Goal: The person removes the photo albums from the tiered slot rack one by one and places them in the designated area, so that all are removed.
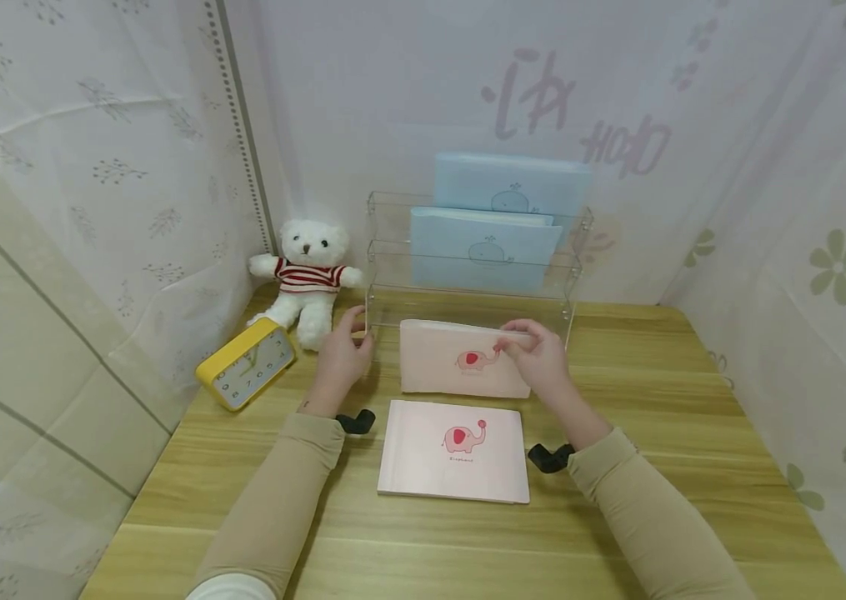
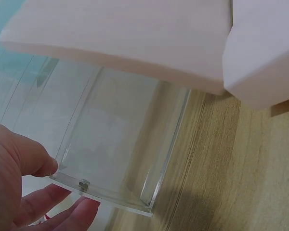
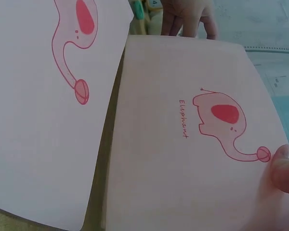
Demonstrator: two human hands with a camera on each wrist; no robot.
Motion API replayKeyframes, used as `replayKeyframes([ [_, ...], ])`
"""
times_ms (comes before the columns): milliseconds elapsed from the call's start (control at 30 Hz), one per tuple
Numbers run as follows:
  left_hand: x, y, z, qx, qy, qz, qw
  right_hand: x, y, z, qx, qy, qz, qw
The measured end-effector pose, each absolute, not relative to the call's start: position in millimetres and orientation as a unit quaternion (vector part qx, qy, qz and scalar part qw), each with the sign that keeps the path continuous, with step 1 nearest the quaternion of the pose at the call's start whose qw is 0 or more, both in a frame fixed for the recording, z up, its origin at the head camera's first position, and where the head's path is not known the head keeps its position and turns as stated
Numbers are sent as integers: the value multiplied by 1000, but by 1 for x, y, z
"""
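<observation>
My right hand (image 1: pixel 546 362) pinches a pink booklet (image 1: pixel 430 358) with an elephant picture by its upper right part, thumb (image 3: pixel 285 172) on the cover. The booklet stands tilted in front of the rack's lowest tier. At the rack's left end, my left hand (image 1: pixel 345 360) grips the edge of the clear acrylic rack (image 2: pixel 120 139), its thumb on one side of the end panel and fingers on the other. Nearer to me, more pink elephant booklet (image 1: pixel 415 458) lies flat on the table. Two blue whale booklets, a rear one (image 1: pixel 468 175) and a front one (image 1: pixel 441 258), stand in the rack's upper tiers.
A white teddy bear (image 1: pixel 307 279) in a striped sweater sits left of the rack. The yellow alarm clock (image 1: pixel 242 358) stands by the left table edge. Patterned curtains (image 1: pixel 768 208) surround the wooden table (image 1: pixel 663 400) at the back and sides.
</observation>
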State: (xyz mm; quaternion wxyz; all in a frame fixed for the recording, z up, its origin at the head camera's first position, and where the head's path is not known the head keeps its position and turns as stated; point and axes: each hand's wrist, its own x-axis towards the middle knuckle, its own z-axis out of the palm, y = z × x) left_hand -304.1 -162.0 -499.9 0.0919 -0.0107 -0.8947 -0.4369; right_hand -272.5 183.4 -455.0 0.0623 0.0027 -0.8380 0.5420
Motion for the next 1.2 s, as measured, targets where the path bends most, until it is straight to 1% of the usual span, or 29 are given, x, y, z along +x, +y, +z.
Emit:
replayKeyframes([
  [133, -305, -161, -501, -10, -896, -433, 95, -274, 184, -455, -9, -845, 534, 32],
  [267, -306, -161, -501, -9, -895, -434, 98, -278, 185, -460, -5, -847, 531, 22],
  [467, -305, -161, -502, -14, -892, -439, 109, -285, 190, -470, 13, -855, 519, 19],
  [867, -305, -160, -503, -13, -893, -439, 103, -285, 195, -478, 70, -862, 500, 32],
  [1200, -305, -161, -503, -20, -896, -429, 114, -285, 200, -485, 64, -875, 479, -21],
])
